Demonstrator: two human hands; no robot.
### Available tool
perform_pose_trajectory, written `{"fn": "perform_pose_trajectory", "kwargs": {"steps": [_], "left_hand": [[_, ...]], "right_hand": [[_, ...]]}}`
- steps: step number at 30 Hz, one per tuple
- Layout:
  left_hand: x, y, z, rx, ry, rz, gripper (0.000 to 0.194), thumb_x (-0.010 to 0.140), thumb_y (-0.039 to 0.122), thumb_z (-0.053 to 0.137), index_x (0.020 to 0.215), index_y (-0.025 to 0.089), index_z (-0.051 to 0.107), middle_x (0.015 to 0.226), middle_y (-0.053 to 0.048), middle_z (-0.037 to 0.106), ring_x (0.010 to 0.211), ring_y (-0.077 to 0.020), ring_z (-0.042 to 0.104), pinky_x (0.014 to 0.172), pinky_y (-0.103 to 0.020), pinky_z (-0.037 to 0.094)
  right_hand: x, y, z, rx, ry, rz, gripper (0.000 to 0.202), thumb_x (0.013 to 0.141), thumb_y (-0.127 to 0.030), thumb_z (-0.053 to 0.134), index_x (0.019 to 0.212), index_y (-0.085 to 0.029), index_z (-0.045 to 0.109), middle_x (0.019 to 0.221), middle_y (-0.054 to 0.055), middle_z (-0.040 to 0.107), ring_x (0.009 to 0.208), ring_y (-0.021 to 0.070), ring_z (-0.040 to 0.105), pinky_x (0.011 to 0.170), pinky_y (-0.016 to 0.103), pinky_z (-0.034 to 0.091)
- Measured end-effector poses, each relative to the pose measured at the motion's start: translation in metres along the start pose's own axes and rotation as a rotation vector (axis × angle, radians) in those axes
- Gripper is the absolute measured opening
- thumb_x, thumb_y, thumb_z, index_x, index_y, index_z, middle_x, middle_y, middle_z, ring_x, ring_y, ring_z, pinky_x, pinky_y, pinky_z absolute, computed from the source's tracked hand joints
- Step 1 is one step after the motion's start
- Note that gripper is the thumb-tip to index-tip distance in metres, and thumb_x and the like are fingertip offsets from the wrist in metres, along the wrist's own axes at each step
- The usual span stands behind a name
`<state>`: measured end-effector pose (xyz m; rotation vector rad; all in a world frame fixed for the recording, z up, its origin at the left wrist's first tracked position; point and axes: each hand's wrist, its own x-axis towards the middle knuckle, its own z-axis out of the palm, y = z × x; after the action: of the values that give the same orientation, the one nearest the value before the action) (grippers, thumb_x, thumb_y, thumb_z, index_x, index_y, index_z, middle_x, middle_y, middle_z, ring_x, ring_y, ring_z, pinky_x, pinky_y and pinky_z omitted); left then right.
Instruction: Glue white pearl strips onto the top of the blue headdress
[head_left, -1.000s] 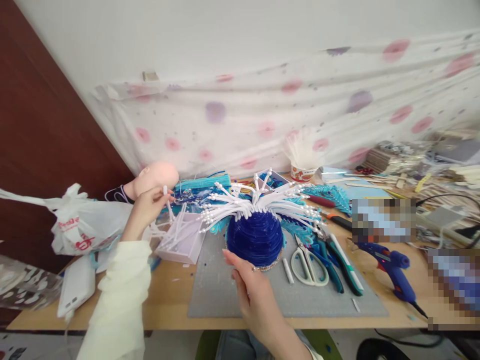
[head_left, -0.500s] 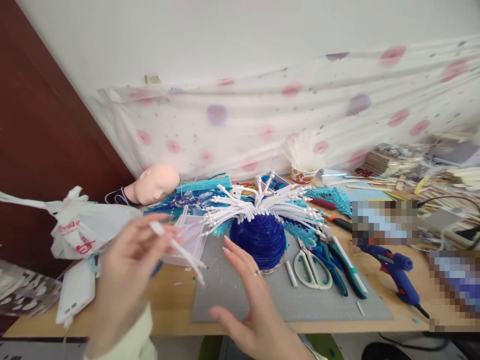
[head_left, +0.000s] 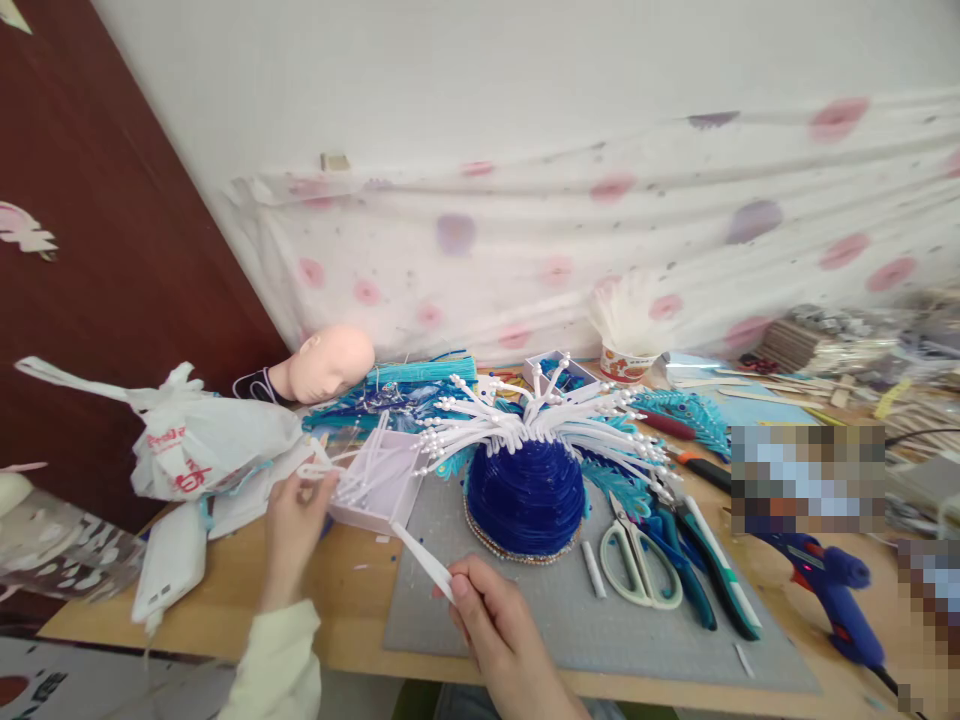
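My left hand (head_left: 294, 515) is at the left side of a shallow white box (head_left: 367, 516), fingers pinched around thin white strips (head_left: 321, 464). More white stems (head_left: 375, 470) lie in that box. My right hand (head_left: 499, 620) grips the lower end of a narrow white strip (head_left: 424, 560), which slants up toward the box's corner. Beyond this hand stands a dark blue, thread-wrapped dome headpiece (head_left: 523, 500) on a grey cutting mat (head_left: 525, 625). White stems tipped with pearl beads (head_left: 607, 425) fan out from its top, and a beaded trim runs around its lower edge.
Right of the headpiece lie a short white stick (head_left: 593, 570), scissors (head_left: 637, 560), pliers (head_left: 697, 560) and a blue glue gun (head_left: 832, 580). A mannequin head (head_left: 337, 362), a white plastic bag (head_left: 214, 440) and a white power bank (head_left: 171, 560) are on the left.
My left hand has moved from in front of me to the box. My right hand, open before, now holds a white strip. The view has shifted slightly left.
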<state>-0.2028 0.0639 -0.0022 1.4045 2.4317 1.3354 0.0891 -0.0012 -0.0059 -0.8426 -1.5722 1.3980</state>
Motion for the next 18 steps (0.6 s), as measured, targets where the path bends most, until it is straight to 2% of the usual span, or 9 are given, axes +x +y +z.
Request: {"fn": "perform_pose_trajectory", "kwargs": {"steps": [3,5,10,12,15,16,18], "left_hand": [[0.013,0.014,-0.004,0.058,-0.079,0.062,0.039,0.078,0.057,0.051,0.084,0.020,0.065,0.085,-0.011,0.073,0.087,-0.0300,0.068,0.080,-0.039,0.054],[0.017,0.025,-0.011,0.103,-0.116,0.101,0.037,0.082,0.054,0.046,0.074,0.022,0.062,0.075,-0.009,0.072,0.082,-0.0288,0.068,0.077,-0.036,0.052],[0.034,0.051,-0.038,0.208,-0.103,0.158,0.041,0.090,0.050,0.036,0.077,0.022,0.063,0.079,-0.011,0.073,0.089,-0.0316,0.068,0.080,-0.038,0.049],[0.050,0.062,-0.039,0.248,-0.126,0.176,0.045,0.093,0.052,0.036,0.075,0.022,0.064,0.079,-0.011,0.072,0.089,-0.0318,0.068,0.080,-0.038,0.049],[0.073,0.077,-0.019,0.285,-0.268,0.207,0.047,0.097,0.052,0.044,0.071,0.018,0.066,0.075,-0.009,0.070,0.086,-0.0296,0.068,0.078,-0.038,0.052],[0.079,0.080,-0.008,0.285,-0.335,0.218,0.043,0.097,0.049,0.050,0.077,0.016,0.068,0.080,-0.008,0.071,0.085,-0.0270,0.068,0.079,-0.038,0.053],[0.085,0.081,0.016,0.272,-0.445,0.235,0.032,0.096,0.044,0.063,0.107,0.014,0.068,0.104,-0.006,0.071,0.091,-0.0216,0.069,0.081,-0.040,0.058]], "right_hand": [[-0.001,-0.003,-0.005,0.002,-0.054,0.039,0.050,0.104,-0.063,0.036,0.085,-0.021,0.056,0.063,-0.006,0.039,0.057,0.0115,0.036,0.052,0.024,0.028],[-0.002,-0.003,-0.008,-0.002,-0.055,0.052,0.051,0.103,-0.063,0.035,0.084,-0.021,0.055,0.064,-0.006,0.039,0.059,0.0116,0.036,0.055,0.024,0.028],[-0.005,-0.003,-0.013,-0.007,-0.045,0.055,0.050,0.104,-0.061,0.034,0.083,-0.021,0.053,0.064,-0.005,0.041,0.060,0.0119,0.038,0.057,0.025,0.028],[-0.005,-0.004,-0.014,-0.017,-0.047,0.048,0.050,0.105,-0.061,0.034,0.083,-0.020,0.054,0.064,-0.005,0.042,0.060,0.0120,0.040,0.058,0.026,0.029],[-0.006,-0.008,-0.015,-0.044,-0.062,0.038,0.052,0.104,-0.062,0.032,0.084,-0.020,0.055,0.065,-0.005,0.044,0.060,0.0123,0.042,0.059,0.026,0.030],[-0.007,-0.009,-0.015,-0.051,-0.066,0.036,0.053,0.104,-0.062,0.032,0.085,-0.020,0.056,0.065,-0.005,0.044,0.060,0.0125,0.042,0.059,0.026,0.030],[-0.008,-0.011,-0.017,-0.064,-0.065,0.034,0.055,0.103,-0.064,0.031,0.086,-0.019,0.058,0.064,-0.004,0.044,0.060,0.0127,0.042,0.059,0.026,0.030]]}}
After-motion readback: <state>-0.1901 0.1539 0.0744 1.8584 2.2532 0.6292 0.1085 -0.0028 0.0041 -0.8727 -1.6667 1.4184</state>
